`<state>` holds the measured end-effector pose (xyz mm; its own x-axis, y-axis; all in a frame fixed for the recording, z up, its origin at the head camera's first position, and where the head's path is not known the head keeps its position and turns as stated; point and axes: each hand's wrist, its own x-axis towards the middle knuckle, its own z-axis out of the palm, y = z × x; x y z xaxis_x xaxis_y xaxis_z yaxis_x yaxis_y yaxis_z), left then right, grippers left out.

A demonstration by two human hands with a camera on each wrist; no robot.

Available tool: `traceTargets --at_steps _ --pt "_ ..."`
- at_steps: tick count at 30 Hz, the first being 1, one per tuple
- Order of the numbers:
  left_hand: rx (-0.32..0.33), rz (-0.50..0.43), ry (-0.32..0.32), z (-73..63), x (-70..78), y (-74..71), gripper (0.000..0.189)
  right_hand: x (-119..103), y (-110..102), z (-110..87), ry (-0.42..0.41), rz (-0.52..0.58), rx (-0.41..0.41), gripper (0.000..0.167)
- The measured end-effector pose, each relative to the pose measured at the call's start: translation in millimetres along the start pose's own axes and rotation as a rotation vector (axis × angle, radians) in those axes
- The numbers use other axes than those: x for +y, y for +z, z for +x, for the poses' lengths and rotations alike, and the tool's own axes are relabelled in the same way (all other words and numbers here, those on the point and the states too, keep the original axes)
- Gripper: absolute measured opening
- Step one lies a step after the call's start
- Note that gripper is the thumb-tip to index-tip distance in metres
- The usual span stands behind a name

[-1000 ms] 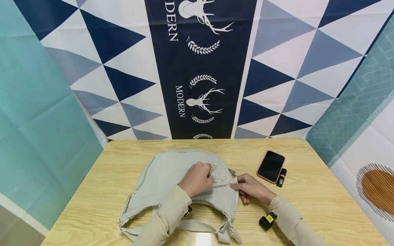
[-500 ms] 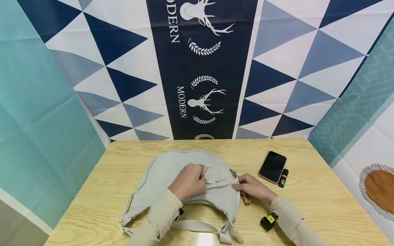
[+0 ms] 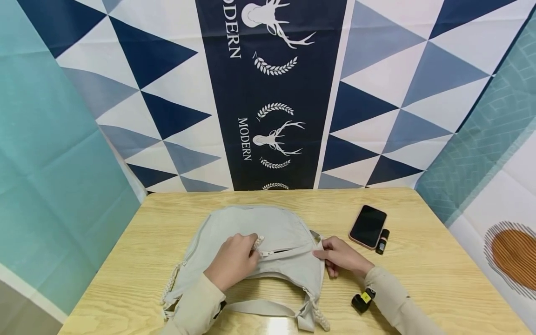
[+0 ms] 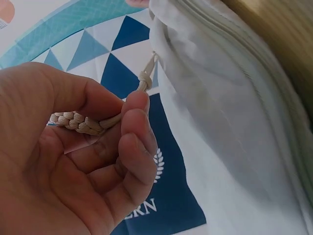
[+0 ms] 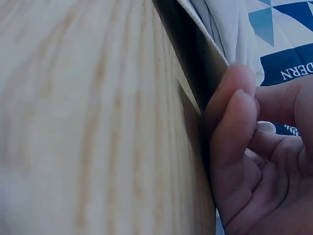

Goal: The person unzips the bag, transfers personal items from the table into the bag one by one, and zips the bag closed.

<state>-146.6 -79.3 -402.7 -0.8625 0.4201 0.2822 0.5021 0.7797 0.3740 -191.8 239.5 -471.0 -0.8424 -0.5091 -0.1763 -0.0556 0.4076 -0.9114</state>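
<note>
A pale grey fabric bag (image 3: 234, 221) lies flat on the wooden table. My left hand (image 3: 235, 260) pinches a braided cord zipper pull (image 4: 78, 122) between thumb and fingers, above the bag's front. Right of that hand, the pocket zipper (image 3: 284, 251) shows a narrow dark gap, its slider near the fingers. At the bag's right edge, my right hand (image 3: 341, 253) pinches the fabric by the zipper's end. In the right wrist view, its thumb and fingers close on the pale cloth edge (image 5: 208, 32), low beside the tabletop.
A phone (image 3: 368, 226) with a dark screen lies right of the bag, with a small black tube (image 3: 382, 241) beside it. The bag's strap (image 3: 261, 307) curves along the near side. A patterned cloth (image 3: 276, 93) hangs behind the table.
My left hand has drawn the zipper pull leftward and slightly nearer across the bag, and the pocket's slit has opened behind it. The right hand keeps its grip at the bag's edge.
</note>
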Motion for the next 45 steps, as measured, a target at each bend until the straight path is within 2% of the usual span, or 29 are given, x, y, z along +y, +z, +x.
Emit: traceTargets --at_steps 4,9,16,17,20,21,23,27,38,42,45 --pt "-0.013 -0.013 -0.019 -10.8 -8.6 -5.3 0.026 -1 1 0.4 0.013 0.012 -0.002 0.032" --pt "-0.029 -0.052 -0.041 -23.6 -20.1 -12.8 0.007 -1 1 -0.4 -0.007 0.013 -0.016 0.031" --pt "-0.024 -0.021 -0.121 -41.3 -34.7 -26.7 0.032 -3 0 -0.4 -0.023 -0.006 -0.017 0.032" --pt "-0.02 -0.019 -0.13 -43.9 -36.3 -28.1 0.031 -3 0 -0.9 -0.016 -0.006 -0.014 0.032" --pt "-0.016 -0.015 -0.158 -50.3 -41.6 -31.5 0.011 -3 -1 -2.6 -0.007 -0.014 -0.005 0.031" --pt "-0.016 -0.02 -0.17 -52.2 -43.5 -32.8 0.011 -3 -1 -3.0 -0.006 -0.017 -0.003 0.031" --pt "-0.019 -0.03 -0.199 -55.4 -47.6 -35.6 0.026 -2 -1 -3.7 -0.007 -0.025 0.005 0.031" --pt "-0.005 -0.058 -0.254 -63.4 -57.4 -42.0 0.035 -1 0 -2.5 0.008 -0.031 0.017 0.031" --pt "0.056 -0.14 -0.371 -98.2 -93.1 -54.4 0.023 -2 2 1.2 0.011 -0.029 0.033 0.033" --pt "0.031 -0.218 -0.462 -108.5 -105.1 -62.6 0.015 -1 3 1.1 0.014 -0.02 0.038 0.033" --pt "0.022 -0.248 -0.502 -115.3 -113.9 -68.1 0.013 -1 3 0.2 0.023 -0.017 0.051 0.033"
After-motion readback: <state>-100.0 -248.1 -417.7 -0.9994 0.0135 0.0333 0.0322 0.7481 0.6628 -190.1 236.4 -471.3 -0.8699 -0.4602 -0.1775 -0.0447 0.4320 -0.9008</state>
